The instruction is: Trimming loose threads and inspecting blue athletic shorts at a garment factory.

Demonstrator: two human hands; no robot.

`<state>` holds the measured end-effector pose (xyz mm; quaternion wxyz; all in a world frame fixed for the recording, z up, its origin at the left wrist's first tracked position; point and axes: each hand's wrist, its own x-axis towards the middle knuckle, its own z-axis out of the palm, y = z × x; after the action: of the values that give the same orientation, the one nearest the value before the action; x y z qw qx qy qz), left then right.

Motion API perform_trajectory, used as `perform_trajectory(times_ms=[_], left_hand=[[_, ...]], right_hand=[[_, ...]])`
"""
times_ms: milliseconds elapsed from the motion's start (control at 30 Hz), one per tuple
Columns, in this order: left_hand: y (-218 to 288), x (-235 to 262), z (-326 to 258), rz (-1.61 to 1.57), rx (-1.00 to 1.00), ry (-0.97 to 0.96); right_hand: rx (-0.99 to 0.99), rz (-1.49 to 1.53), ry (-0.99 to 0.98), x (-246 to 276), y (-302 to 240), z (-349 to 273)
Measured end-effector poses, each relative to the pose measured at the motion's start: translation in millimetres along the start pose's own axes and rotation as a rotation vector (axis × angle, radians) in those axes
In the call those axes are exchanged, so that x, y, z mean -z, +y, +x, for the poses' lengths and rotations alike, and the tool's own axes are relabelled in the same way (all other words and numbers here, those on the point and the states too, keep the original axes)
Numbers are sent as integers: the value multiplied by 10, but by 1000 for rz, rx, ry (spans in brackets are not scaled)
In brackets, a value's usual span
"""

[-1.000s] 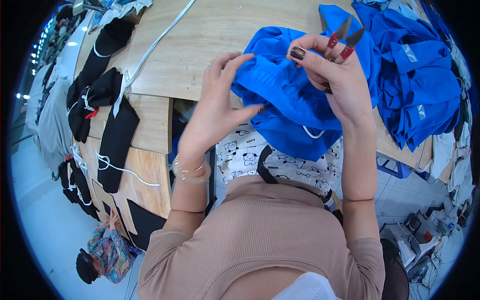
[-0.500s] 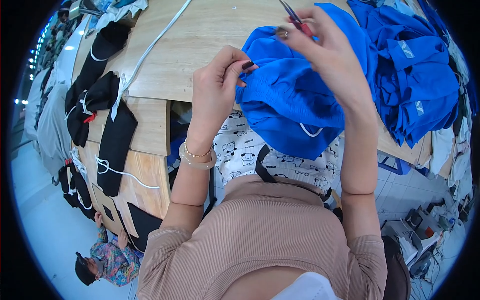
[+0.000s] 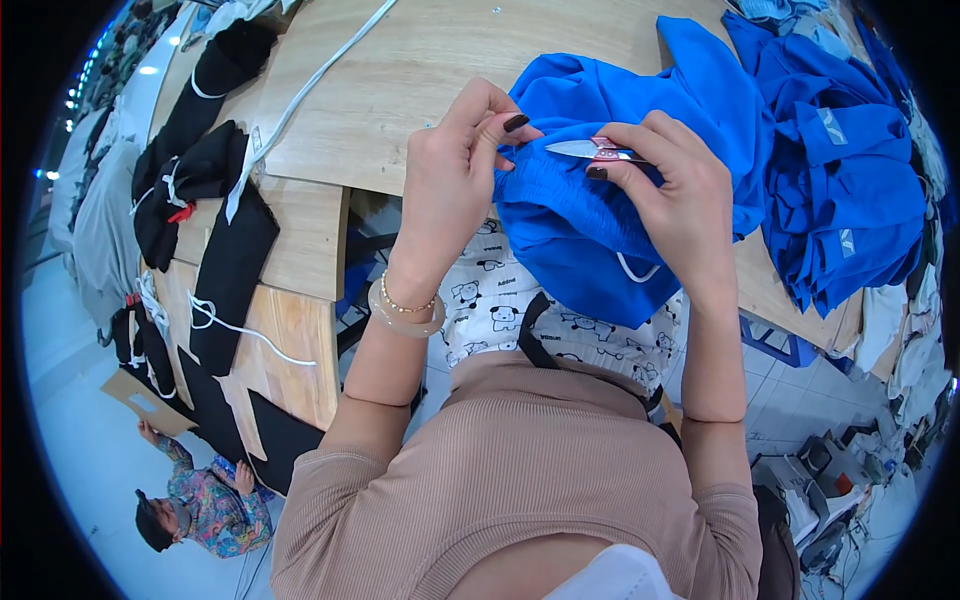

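Snips' handles (image 3: 612, 152) hidden; blue pile (image 3: 850, 190) cut off.

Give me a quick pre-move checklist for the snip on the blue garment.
1. Left hand pinches the blue garment: ok.
2. Right hand holds the thread snips: ok.
3. Snip blades point toward the left fingers, close by: not ok.
4. Loose thread at the blade tip: cannot tell.
5. Garment backed by the wooden table edge: ok.
6. Blue garment pile apart from the hands: ok.
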<state>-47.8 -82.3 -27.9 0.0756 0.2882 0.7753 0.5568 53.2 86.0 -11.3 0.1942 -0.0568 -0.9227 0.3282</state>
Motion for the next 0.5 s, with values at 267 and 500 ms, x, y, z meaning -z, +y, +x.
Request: perform_trajectory(times_ms=[267, 500], left_hand=[[36, -4, 5, -21, -10, 13], [9, -2, 4, -32, -26, 1]], right_hand=[[56, -62, -28, -18, -44, 53], [60, -61, -23, -27, -48, 57]])
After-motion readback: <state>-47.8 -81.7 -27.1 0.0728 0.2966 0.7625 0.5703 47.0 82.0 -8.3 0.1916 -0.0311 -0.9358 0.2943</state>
